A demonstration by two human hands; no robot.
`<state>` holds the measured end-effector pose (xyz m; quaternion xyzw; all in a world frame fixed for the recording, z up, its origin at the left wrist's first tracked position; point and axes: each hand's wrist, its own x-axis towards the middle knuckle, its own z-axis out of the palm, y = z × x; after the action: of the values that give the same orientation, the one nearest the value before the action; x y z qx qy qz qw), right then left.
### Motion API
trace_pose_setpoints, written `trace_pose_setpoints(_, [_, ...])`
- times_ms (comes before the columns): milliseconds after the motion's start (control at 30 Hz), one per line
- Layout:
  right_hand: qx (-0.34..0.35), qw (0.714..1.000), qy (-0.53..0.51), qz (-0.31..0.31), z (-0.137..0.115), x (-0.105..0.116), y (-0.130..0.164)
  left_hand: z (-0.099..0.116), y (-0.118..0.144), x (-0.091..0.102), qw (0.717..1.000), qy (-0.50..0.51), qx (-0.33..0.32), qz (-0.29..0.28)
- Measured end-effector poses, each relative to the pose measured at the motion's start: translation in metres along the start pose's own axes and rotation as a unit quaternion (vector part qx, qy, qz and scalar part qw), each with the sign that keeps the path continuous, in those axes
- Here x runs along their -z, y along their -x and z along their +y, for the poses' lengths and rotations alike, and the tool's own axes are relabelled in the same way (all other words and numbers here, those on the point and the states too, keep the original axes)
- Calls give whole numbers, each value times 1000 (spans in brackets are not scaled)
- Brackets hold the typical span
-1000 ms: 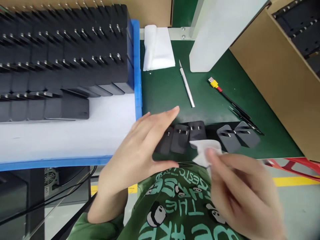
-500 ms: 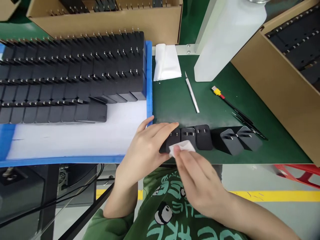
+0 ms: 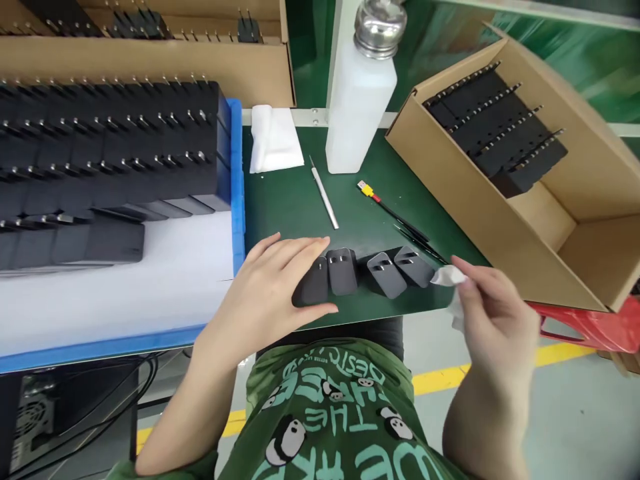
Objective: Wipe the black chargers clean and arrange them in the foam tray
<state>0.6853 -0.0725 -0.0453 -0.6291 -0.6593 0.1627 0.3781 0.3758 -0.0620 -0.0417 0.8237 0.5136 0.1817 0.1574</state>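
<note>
1. Shifted since half a second ago: right hand away from the left end of the charger row, now off the right end past the table edge, white wipe pinched in its fingertips.
2. Left hand lies flat, fingers spread over the leftmost black charger, thumb under its near side; a steadying touch, not a closed grasp.
3. Row of four chargers visible on the green mat: two upright, side by side, then two tipped and, prongs up. Wipe clear of all of them, just beside the right end.
4. Judged progress: wiping pass over this row looks finished or between strokes; cannot tell which units are clean.
5. Left to do, by appearance: blue tray packed with many black chargers; cardboard box at right only partly filled.
6. Nearby: white bottle, slim knife, cable with yellow plug, folded cloth.
</note>
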Motion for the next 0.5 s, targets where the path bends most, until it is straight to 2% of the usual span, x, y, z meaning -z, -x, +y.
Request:
trace_pose_setpoints(67, [-13, 998, -38, -55, 9, -13, -5, 4, -4, -4, 1000, 6, -3, 11])
trace_pose_setpoints(133, [-6, 992, -73, -99, 6, -27, -5, 7, -7, -8, 1000, 13, -5, 18])
trace_pose_setpoints(300, [-5, 989, -100, -111, -10, -42, 11, 15, -8, -9, 1000, 6, 2, 17])
trace_pose_setpoints(433, [-5, 988, -102, -119, -2, -39, 10, 30, -14, -3, 998, -67, 9, 9])
trace_pose_setpoints(500, [4, 987, -96, -132, 5, -37, 3, 42, -22, -1, 994, -110, -10, 9])
